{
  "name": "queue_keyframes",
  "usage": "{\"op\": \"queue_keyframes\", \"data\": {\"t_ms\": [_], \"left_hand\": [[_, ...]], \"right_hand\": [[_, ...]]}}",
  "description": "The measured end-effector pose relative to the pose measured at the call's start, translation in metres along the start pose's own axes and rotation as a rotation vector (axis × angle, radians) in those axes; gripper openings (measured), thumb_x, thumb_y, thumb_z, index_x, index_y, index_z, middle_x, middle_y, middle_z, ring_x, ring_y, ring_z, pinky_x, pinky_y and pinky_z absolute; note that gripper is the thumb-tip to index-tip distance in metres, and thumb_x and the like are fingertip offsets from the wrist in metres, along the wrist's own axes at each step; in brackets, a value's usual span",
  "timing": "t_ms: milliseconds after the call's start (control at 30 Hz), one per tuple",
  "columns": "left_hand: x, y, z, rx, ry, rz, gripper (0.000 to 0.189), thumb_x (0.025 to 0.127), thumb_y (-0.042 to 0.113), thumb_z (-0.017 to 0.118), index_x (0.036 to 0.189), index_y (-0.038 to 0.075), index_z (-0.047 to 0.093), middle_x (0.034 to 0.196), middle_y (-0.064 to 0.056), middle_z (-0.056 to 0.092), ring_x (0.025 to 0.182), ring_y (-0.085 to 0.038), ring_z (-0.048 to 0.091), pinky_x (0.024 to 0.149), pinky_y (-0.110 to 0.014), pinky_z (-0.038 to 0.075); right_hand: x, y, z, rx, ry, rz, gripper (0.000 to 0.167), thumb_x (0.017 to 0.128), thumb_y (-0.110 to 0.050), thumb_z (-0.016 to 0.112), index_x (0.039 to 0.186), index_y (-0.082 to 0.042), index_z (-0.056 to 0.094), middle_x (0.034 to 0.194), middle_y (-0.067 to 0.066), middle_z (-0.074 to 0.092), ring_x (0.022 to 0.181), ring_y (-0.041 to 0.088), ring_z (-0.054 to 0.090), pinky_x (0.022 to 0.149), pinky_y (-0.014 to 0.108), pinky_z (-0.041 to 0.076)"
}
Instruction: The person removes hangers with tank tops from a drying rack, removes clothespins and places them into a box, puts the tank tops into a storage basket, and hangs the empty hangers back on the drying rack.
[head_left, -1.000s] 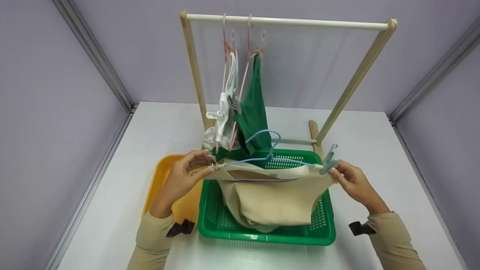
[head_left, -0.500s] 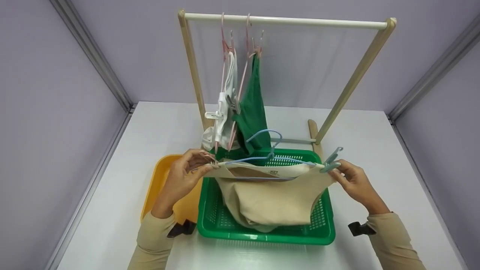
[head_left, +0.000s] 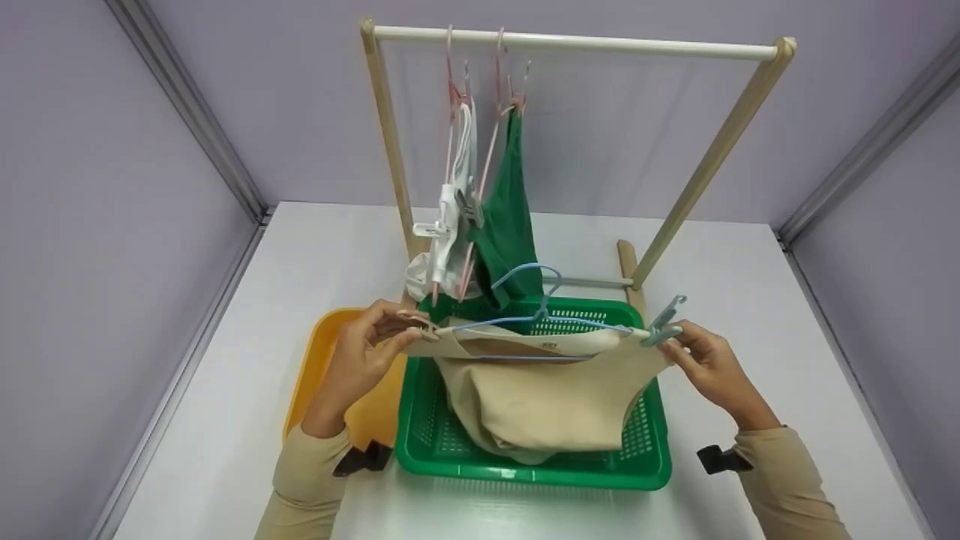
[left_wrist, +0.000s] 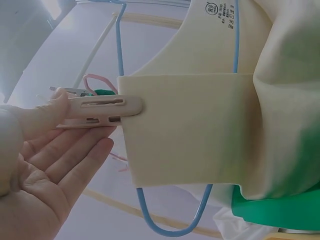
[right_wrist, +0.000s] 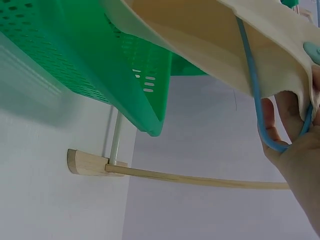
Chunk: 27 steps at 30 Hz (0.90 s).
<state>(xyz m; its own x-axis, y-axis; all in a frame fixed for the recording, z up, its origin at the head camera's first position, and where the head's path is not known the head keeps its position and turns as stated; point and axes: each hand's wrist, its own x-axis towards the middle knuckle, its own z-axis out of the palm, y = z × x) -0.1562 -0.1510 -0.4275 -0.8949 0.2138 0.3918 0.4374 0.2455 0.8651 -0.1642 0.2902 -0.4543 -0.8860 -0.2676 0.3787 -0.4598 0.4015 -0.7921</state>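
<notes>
With our left hand (head_left: 364, 356) we pinched a pale pink clip (left_wrist: 102, 107), its tip on one shoulder strap of a beige garment (head_left: 555, 409). Our right hand (head_left: 709, 367) gripped the opposite strap and the end of a blue hanger (right_wrist: 251, 65) threaded through it, a teal clip (head_left: 660, 332) just beside the fingers. The garment hung between our hands, over a green basket (head_left: 525, 474). Left of that on the counter (head_left: 765, 315) we had a yellow tray (head_left: 324, 346). Behind, a rack (head_left: 600, 43) carried a white garment (head_left: 448, 251) and green cloth (head_left: 510, 199).
</notes>
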Motion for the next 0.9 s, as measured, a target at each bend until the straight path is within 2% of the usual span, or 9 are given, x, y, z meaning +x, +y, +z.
{"op": "queue_keyframes", "data": {"t_ms": [233,433,733,900], "left_hand": [[-0.001,-0.001,-0.004,0.002,0.021,0.01,0.018,0.088,0.002,0.065,0.106,0.0,0.062,0.107,-0.015,0.071,0.1,-0.003,0.069,0.092,-0.015,0.053],[-0.001,-0.005,-0.007,-0.031,0.067,0.042,0.016,0.088,-0.001,0.063,0.104,-0.004,0.06,0.106,-0.02,0.07,0.098,-0.003,0.069,0.088,-0.016,0.055],[0.0,-0.009,-0.01,-0.058,0.088,0.051,0.022,0.088,-0.004,0.063,0.109,-0.008,0.057,0.107,-0.025,0.067,0.097,-0.001,0.068,0.083,-0.017,0.057],[0.0,-0.01,-0.011,-0.066,0.096,0.027,0.024,0.089,-0.002,0.062,0.112,-0.008,0.056,0.109,-0.024,0.066,0.099,-0.002,0.067,0.087,-0.016,0.056]], "right_hand": [[-0.001,-0.001,0.0,-0.007,-0.001,0.018,0.013,0.09,0.013,0.054,0.098,0.008,0.063,0.093,-0.025,0.065,0.081,-0.007,0.063,0.07,0.009,0.054],[-0.001,-0.001,-0.001,-0.016,-0.002,0.018,0.013,0.09,0.012,0.054,0.098,0.008,0.063,0.092,-0.026,0.065,0.081,-0.008,0.063,0.069,0.009,0.054],[-0.001,-0.002,-0.003,0.004,-0.016,0.041,0.012,0.091,0.011,0.054,0.1,0.009,0.062,0.091,-0.024,0.066,0.08,-0.007,0.063,0.069,0.009,0.054],[-0.001,-0.003,-0.003,0.001,-0.014,0.043,0.012,0.091,0.011,0.054,0.099,0.009,0.062,0.09,-0.024,0.066,0.079,-0.007,0.063,0.069,0.009,0.053]]}}
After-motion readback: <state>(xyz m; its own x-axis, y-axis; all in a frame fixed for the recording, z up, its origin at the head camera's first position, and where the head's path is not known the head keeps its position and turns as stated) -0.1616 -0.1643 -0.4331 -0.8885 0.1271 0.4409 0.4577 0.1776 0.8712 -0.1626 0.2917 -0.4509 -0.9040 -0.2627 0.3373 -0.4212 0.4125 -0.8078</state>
